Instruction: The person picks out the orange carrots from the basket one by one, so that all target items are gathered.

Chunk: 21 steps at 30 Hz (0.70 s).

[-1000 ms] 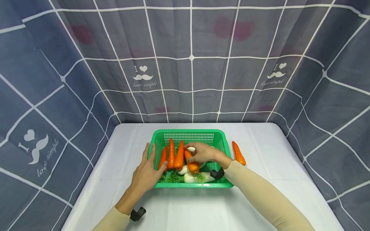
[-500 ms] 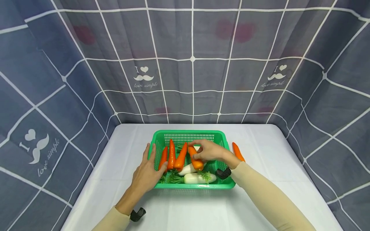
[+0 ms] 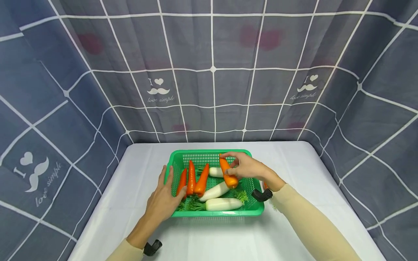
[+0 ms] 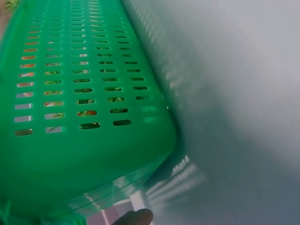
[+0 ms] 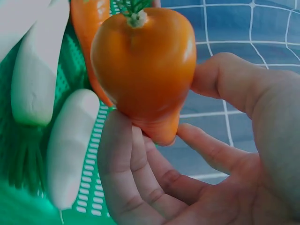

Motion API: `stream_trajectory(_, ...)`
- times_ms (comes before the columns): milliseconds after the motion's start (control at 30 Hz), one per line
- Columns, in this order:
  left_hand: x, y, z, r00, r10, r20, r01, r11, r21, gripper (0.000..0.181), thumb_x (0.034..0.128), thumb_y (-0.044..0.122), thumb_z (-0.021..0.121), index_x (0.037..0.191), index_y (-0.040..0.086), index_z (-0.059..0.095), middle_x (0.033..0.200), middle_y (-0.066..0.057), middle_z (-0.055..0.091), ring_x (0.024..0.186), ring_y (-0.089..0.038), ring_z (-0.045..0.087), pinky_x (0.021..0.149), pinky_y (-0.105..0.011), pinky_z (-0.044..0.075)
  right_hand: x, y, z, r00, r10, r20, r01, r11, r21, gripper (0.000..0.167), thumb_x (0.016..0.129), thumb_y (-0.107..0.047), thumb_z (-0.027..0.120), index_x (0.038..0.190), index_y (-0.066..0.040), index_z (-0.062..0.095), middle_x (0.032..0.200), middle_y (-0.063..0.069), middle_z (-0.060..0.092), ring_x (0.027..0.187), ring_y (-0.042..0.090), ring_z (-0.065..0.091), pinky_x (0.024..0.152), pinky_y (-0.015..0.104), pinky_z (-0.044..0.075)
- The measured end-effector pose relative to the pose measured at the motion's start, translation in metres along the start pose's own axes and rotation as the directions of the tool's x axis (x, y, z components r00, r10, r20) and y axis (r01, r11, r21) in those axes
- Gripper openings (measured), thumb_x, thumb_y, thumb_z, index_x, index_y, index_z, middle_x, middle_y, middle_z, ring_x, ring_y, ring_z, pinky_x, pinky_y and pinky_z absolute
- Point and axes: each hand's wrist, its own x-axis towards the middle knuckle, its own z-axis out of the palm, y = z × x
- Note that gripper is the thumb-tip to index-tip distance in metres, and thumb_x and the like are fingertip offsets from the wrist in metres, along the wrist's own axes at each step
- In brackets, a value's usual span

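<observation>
Grey-blue checked curtain point(image 3: 212, 87) beyond both hands' fingers; white tablecloth point(image 3: 212, 237) below them. Green slotted plastic basket point(image 3: 215, 214) between the hands.

Left hand point(image 3: 161, 201): fingers straight, spread at the basket's left end, gripping nothing; whether the thumb touches the nearest carrot, cannot tell.

Right hand point(image 3: 245, 167): fingers and thumb apart by just a carrot's thickness, pinching one over the basket's right half.

Three daikon radishes in the basket: near daikon point(image 3: 223, 204) and slanting daikon point(image 3: 213, 191) on the person's side of the right fingers, far daikon point(image 3: 215, 172) just left of them.

Held carrot point(image 5: 145, 65): orange, tip among the right fingers, crown toward the wrist.

Three basket carrots point(image 3: 191, 177) side by side, between left thumb and right fingers. Outer carrot point(image 3: 265, 185) right of the right fingers, outside the basket, mostly hidden by the right arm.
</observation>
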Motion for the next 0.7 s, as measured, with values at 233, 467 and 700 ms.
stream_trajectory(233, -0.003, -0.001, 0.001, 1.0, -0.003, -0.002, 0.003, 1.0, 0.008, 0.104, 0.1145, 0.058, 0.069, 0.189, 0.017, 0.009, 0.199, -0.012, -0.002, 0.048, -0.019, 0.052, 0.046, -0.033, 0.044, -0.02, 0.008, -0.018, 0.999, -0.005, -0.054, 0.002, 0.998, -0.057, 0.071, 0.108, -0.016, 0.079, 0.174, -0.019, 0.055, 0.126, 0.021, 0.073, 0.087, 0.023, 0.072, 0.079, 0.036, 0.061)
stream_trajectory(467, -0.002, -0.001, 0.001, 1.0, -0.005, -0.002, 0.005, 1.0, 0.013, 0.105, 0.1143, 0.059, 0.069, 0.19, 0.017, 0.009, 0.199, -0.012, -0.003, 0.048, -0.02, 0.052, 0.046, -0.033, 0.044, -0.041, 0.026, -0.038, 0.995, 0.002, -0.104, -0.005, 0.999, -0.036, 0.071, 0.11, -0.018, 0.078, 0.176, -0.02, 0.053, 0.131, 0.022, 0.075, 0.097, 0.028, 0.075, 0.081, 0.038, 0.068)
stream_trajectory(700, -0.002, 0.0, 0.001, 1.0, -0.002, -0.002, 0.002, 1.0, 0.019, 0.104, 0.1145, 0.058, 0.069, 0.189, 0.016, 0.01, 0.199, -0.014, -0.002, 0.05, -0.02, 0.054, 0.046, -0.034, 0.043, -0.06, 0.044, -0.056, 0.989, -0.002, -0.15, -0.004, 0.999, -0.041, 0.073, 0.111, -0.018, 0.078, 0.178, -0.02, 0.05, 0.141, 0.024, 0.077, 0.114, 0.027, 0.078, 0.086, 0.036, 0.067)
